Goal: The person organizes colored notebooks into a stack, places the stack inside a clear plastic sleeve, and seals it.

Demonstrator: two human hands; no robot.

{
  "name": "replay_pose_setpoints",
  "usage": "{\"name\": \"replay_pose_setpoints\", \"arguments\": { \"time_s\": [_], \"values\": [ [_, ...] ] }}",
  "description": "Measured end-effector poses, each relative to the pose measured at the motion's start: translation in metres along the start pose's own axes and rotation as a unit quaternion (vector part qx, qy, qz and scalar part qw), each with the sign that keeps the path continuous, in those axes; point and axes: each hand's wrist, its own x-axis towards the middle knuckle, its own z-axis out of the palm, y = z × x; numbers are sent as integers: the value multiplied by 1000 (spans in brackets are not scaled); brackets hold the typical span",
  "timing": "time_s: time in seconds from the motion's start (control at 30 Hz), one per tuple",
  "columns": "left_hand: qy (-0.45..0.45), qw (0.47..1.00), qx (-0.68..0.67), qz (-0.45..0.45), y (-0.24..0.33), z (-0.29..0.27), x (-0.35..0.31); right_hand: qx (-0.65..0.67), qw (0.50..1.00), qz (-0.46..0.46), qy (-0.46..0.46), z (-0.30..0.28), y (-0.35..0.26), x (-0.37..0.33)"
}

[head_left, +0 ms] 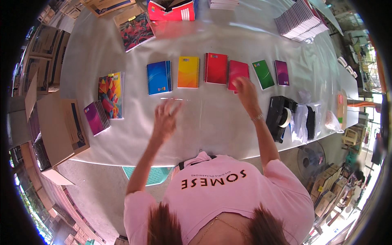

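Right hand (246, 90), fingers bent, at the near end of a pink spiral notebook (237, 70); cannot tell if gripping it. Left of the pink spiral notebook: left hand (165, 122), loose, holding nothing; red spiral notebook (216, 68); yellow spiral notebook (188, 72). Right of it: green notebook (263, 75).

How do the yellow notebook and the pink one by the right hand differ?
Cover: the yellow notebook shades into orange; the pink notebook is deep pink.
View: the yellow notebook is uncovered; the right hand partly hides the pink notebook.
Shared: both lie flat on the table.
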Motion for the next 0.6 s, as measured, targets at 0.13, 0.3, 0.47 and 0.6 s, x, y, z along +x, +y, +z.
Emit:
{"name": "replay_pose_setpoints", "arguments": {
  "time_s": [0.13,0.3,0.47,0.6],
  "values": [
    [-78,982,144,98,-79,-28,82,-153,978,-142,-17,81,-63,56],
    [-151,941,202,225,-108,-47,124,-173,972,-134,-84,134,-70,91],
    [-192,916,224,272,-116,-51,158,-130,976,-53,-167,144,-69,114],
    [-280,921,210,170,-120,-80,169,45,980,-61,-185,127,-69,122]
  ]
}}
